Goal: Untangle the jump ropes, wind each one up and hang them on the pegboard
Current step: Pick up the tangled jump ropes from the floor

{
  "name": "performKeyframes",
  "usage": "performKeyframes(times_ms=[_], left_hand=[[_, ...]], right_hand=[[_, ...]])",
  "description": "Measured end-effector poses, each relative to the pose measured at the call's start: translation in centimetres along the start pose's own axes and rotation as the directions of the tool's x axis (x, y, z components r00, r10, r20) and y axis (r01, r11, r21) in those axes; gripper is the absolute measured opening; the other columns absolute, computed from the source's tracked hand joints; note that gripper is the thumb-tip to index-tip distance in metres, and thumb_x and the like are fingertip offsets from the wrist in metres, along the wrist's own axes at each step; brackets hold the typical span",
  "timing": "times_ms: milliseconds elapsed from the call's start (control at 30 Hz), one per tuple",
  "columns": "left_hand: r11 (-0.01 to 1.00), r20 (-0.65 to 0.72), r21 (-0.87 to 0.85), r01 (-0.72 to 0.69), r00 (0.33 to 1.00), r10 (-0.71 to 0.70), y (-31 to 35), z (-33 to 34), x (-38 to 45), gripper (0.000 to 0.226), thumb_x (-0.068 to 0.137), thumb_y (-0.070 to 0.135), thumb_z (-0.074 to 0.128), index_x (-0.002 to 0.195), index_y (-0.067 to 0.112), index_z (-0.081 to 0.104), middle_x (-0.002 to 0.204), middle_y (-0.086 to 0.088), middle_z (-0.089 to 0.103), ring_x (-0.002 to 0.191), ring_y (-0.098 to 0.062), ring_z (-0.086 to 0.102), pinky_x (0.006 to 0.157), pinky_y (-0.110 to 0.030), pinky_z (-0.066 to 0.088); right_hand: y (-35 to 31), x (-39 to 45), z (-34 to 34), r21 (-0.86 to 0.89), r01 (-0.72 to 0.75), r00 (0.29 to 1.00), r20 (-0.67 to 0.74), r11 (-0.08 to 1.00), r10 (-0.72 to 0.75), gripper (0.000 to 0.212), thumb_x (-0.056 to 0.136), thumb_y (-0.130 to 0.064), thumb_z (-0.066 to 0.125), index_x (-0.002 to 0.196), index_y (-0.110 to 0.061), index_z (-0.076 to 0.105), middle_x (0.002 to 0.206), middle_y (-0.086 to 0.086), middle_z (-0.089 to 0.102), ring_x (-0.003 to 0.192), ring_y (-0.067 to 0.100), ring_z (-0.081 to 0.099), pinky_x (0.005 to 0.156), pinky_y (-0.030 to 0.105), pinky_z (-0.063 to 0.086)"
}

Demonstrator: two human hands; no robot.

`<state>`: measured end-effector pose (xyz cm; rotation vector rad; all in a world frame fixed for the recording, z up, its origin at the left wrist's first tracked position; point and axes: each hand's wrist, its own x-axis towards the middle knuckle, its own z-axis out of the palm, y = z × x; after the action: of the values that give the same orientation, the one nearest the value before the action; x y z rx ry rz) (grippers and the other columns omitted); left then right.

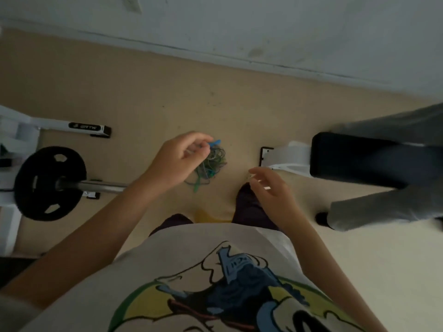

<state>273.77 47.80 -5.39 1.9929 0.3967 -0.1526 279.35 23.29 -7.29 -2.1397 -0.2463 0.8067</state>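
Below me, a tangle of green and blue ropes (211, 165) lies on the tan floor (143, 97), near a white wall (263, 32). My left hand (177, 159) hovers over it, fingers curled; whether they pinch a blue handle (215, 142) I cannot tell. My right hand (271, 190) hangs apart, fingers loose, holding nothing. A barbell (50, 183) sits left, a black bench (359, 159) right.

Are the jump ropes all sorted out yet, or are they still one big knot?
Still one big knot. Nothing looks finished: the jump ropes lie in a green and blue tangle on the floor. Right now the left hand seems to be pinching a blue bit at the top of the pile, while the right hand hovers beside it holding nothing. Untangling, winding and hanging all remain, and no pegboard shows here.
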Motion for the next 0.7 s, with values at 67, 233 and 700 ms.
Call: performKeyframes(times_ms=[67, 233, 700], left_hand=[[0.999, -0.036, 0.009, 0.039, 0.999, -0.038, 0.5, 1.2, 3.3, 0.020, 0.100, 0.024, 0.058, 0.115, 0.036, 0.063, 0.108, 0.016, 0.066, 0.099, 0.007, 0.060, 0.079, -0.005, 0.042], [0.985, -0.076, -0.023, 0.171, 0.982, -0.173, -0.5, 5.4, 10.5, 0.019, 0.100, 0.022, 0.058, 0.113, 0.035, 0.063, 0.108, 0.014, 0.067, 0.097, 0.013, 0.058, 0.078, -0.002, 0.040], [0.990, -0.158, 0.134, 0.050, 0.987, -0.028, -33.9, 16.6, 31.8, 0.023, 0.099, 0.021, 0.057, 0.119, 0.022, 0.066, 0.105, 0.011, 0.066, 0.093, -0.001, 0.061, 0.077, -0.012, 0.047]], right_hand=[[0.7, 4.3, -2.6, 0.003, -0.004, 0.998, 0.062, 1.000, 0.004, 0.022, 0.099, -0.026, 0.053, 0.120, -0.025, 0.061, 0.105, -0.009, 0.063, 0.089, -0.010, 0.057, 0.070, 0.005, 0.044], [2.4, 14.8, -6.8, 0.000, 0.045, 0.987, 0.153, 0.999, -0.045, 0.021, 0.098, -0.024, 0.054, 0.118, -0.022, 0.061, 0.100, -0.010, 0.061, 0.086, -0.008, 0.056, 0.070, 0.008, 0.043], [23.4, 44.1, 10.0, -0.099, 0.194, 0.968, 0.179, 0.976, -0.174, 0.021, 0.100, -0.028, 0.052, 0.120, -0.025, 0.059, 0.102, -0.011, 0.060, 0.092, 0.003, 0.059, 0.082, 0.024, 0.049]])
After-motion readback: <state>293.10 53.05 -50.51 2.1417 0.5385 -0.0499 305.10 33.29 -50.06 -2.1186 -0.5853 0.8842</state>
